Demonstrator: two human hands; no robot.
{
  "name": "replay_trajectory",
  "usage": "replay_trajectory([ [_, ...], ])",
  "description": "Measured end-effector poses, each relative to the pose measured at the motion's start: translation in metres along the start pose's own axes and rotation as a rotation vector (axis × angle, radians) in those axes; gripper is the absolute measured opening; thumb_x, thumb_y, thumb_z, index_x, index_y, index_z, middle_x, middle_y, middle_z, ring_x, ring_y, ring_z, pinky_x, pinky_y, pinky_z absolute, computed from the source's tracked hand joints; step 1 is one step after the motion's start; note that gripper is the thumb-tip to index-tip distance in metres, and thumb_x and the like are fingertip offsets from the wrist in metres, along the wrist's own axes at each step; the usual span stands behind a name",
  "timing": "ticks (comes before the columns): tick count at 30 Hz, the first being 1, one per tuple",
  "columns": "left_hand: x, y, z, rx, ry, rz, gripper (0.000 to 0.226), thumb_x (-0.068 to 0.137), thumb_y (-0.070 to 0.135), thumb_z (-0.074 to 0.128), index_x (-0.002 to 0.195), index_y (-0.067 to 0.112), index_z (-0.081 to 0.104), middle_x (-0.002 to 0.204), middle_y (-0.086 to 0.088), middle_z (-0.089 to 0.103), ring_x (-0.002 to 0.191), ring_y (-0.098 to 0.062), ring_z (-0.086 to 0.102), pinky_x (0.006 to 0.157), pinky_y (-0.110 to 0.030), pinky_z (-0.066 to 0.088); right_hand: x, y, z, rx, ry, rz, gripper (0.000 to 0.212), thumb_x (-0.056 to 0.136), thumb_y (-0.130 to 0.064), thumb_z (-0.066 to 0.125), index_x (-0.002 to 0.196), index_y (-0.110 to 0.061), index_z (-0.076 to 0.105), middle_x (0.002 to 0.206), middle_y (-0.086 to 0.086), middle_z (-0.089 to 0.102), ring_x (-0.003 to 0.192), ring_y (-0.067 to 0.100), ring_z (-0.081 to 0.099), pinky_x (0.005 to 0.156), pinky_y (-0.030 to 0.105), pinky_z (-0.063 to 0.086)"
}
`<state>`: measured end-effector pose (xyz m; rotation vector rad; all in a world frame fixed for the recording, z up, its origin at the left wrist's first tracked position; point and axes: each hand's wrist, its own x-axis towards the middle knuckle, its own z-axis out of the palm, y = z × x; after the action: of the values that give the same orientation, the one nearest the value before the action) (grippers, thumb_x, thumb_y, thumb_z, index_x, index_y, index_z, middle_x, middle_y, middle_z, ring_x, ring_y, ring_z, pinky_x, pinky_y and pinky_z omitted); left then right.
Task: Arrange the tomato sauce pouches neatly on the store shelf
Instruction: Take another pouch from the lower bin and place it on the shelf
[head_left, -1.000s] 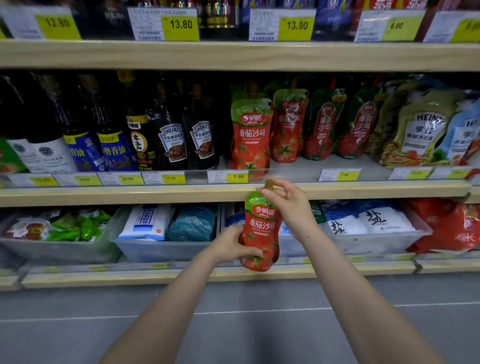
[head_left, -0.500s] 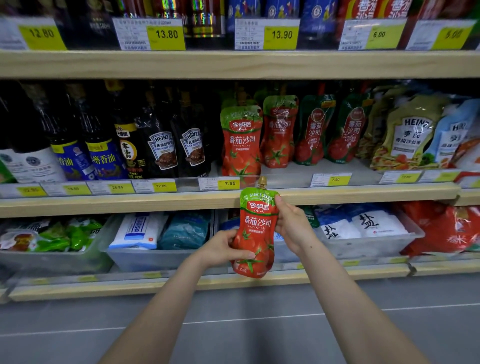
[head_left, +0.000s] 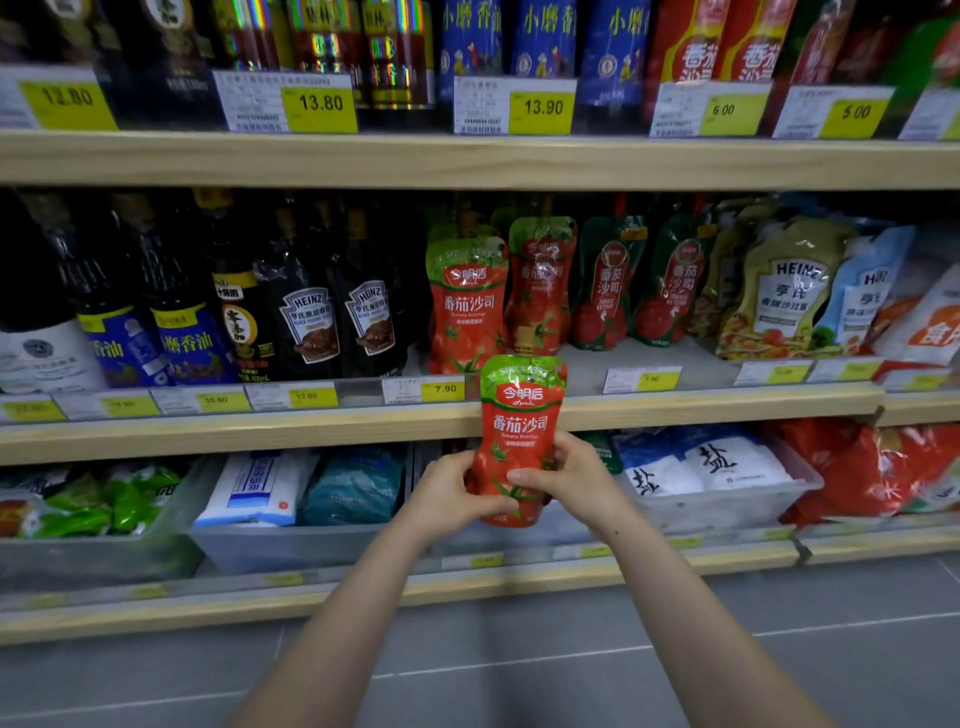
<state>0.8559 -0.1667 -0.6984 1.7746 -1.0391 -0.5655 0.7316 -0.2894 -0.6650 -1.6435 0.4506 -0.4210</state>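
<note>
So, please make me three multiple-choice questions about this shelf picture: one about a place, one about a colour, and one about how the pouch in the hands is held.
1. Where do the other tomato sauce pouches stand?
A. top shelf
B. middle shelf, right of the dark bottles
C. floor

2. What colour is the top band of the held pouch?
A. green
B. blue
C. white

3. How is the held pouch held?
A. lying flat on the shelf
B. by one hand, at its spout
C. upright, by both hands, at its lower half

Answers:
1 B: the tomato sauce pouches stand on the middle shelf, right of the dark bottles.
2 A: the held pouch is green on top and red below.
3 C: the left hand and right hand both grip its lower half.
</note>
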Motion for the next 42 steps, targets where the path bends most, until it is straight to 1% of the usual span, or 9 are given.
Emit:
replay_trajectory([
  [2, 0.001, 0.011, -0.005, 0.047, 0.083, 0.066, 0.044, 0.059, 0.038, 0.085, 0.096, 0.037, 0.062, 0.088, 0.019, 0.068, 0.081, 0.003, 0.064, 0.07, -0.009, 0.047, 0.002, -0.002, -0.006, 0.013, 0.036, -0.039, 0.038, 0.069, 0.001, 0.076, 0.095, -0.022, 0.061, 0.093, -0.001, 0.07, 0.078, 0.004, 0.067, 0.062, 0.016, 0.052],
  [5, 0.008, 0.026, -0.027, 0.31, 0.524, 0.222, 0.063, 0.059, 0.066, 0.071, 0.108, 0.029, 0.061, 0.101, 0.015, 0.065, 0.095, -0.002, 0.059, 0.083, -0.019, 0.046, 0.007, -0.012, -0.021, 0.032, 0.085, -0.088, 0.038, 0.068, 0.001, 0.077, 0.094, -0.022, 0.062, 0.089, -0.006, 0.071, 0.076, 0.002, 0.068, 0.059, 0.013, 0.051],
  [7, 0.017, 0.029, -0.042, 0.584, 0.764, 0.341, 0.069, 0.067, 0.067, 0.063, 0.118, 0.021, 0.055, 0.115, 0.004, 0.06, 0.108, -0.013, 0.052, 0.093, -0.028, 0.038, 0.014, -0.023, -0.035, 0.005, 0.096, -0.137, 0.038, 0.067, -0.004, 0.078, 0.093, -0.025, 0.063, 0.087, -0.009, 0.073, 0.083, 0.005, 0.068, 0.065, 0.015, 0.053],
  [8, 0.021, 0.028, -0.047, 0.678, 0.782, 0.349, 0.073, 0.071, 0.066, 0.062, 0.122, 0.016, 0.051, 0.121, -0.001, 0.057, 0.114, -0.019, 0.048, 0.099, -0.032, 0.033, 0.018, -0.031, -0.041, -0.013, 0.097, -0.166, 0.037, 0.066, -0.007, 0.079, 0.093, -0.027, 0.063, 0.087, -0.01, 0.073, 0.086, 0.005, 0.068, 0.067, 0.016, 0.054],
  [12, 0.03, 0.012, -0.044, 0.93, 0.612, 0.267, 0.084, 0.08, 0.069, 0.046, 0.128, 0.001, 0.046, 0.125, -0.015, 0.053, 0.119, -0.032, 0.047, 0.113, -0.045, 0.019, 0.04, -0.063, -0.056, -0.058, 0.135, -0.299, 0.036, 0.067, -0.014, 0.08, 0.093, -0.031, 0.063, 0.09, -0.017, 0.072, 0.088, 0.0, 0.066, 0.066, 0.015, 0.053],
  [19, 0.036, 0.001, -0.039, 1.058, 0.628, 0.217, 0.081, 0.082, 0.068, 0.037, 0.124, 0.0, 0.047, 0.119, -0.017, 0.055, 0.114, -0.034, 0.047, 0.114, -0.045, 0.015, 0.08, -0.088, -0.068, -0.209, 0.184, -0.45, 0.045, 0.068, -0.01, 0.08, 0.108, -0.015, 0.059, 0.101, -0.005, 0.067, 0.09, -0.004, 0.063, 0.079, 0.014, 0.052],
  [25, 0.039, -0.004, -0.037, 1.089, 0.635, 0.202, 0.081, 0.082, 0.069, 0.035, 0.124, 0.0, 0.047, 0.118, -0.018, 0.055, 0.114, -0.035, 0.048, 0.114, -0.046, 0.015, 0.104, -0.061, -0.078, -0.293, 0.118, -0.323, 0.042, 0.069, -0.011, 0.079, 0.104, -0.021, 0.058, 0.101, -0.005, 0.066, 0.096, 0.01, 0.063, 0.087, 0.031, 0.051],
  [29, 0.04, -0.005, -0.037, 1.075, 0.652, 0.206, 0.079, 0.082, 0.067, 0.04, 0.123, 0.0, 0.047, 0.117, -0.017, 0.055, 0.114, -0.034, 0.047, 0.113, -0.047, 0.017, 0.115, -0.059, -0.089, -0.282, 0.029, -0.181, 0.038, 0.069, -0.015, 0.079, 0.096, -0.033, 0.059, 0.096, -0.016, 0.066, 0.086, -0.004, 0.063, 0.078, 0.022, 0.05],
  [42, 0.035, 0.001, -0.037, 1.067, 0.601, 0.169, 0.081, 0.084, 0.069, 0.035, 0.126, 0.0, 0.046, 0.121, -0.017, 0.054, 0.118, -0.034, 0.046, 0.115, -0.047, 0.016, 0.117, -0.06, -0.088, -0.252, -0.03, -0.112, 0.046, 0.071, -0.015, 0.077, 0.111, -0.025, 0.056, 0.102, -0.013, 0.065, 0.094, 0.0, 0.06, 0.078, 0.02, 0.048],
])
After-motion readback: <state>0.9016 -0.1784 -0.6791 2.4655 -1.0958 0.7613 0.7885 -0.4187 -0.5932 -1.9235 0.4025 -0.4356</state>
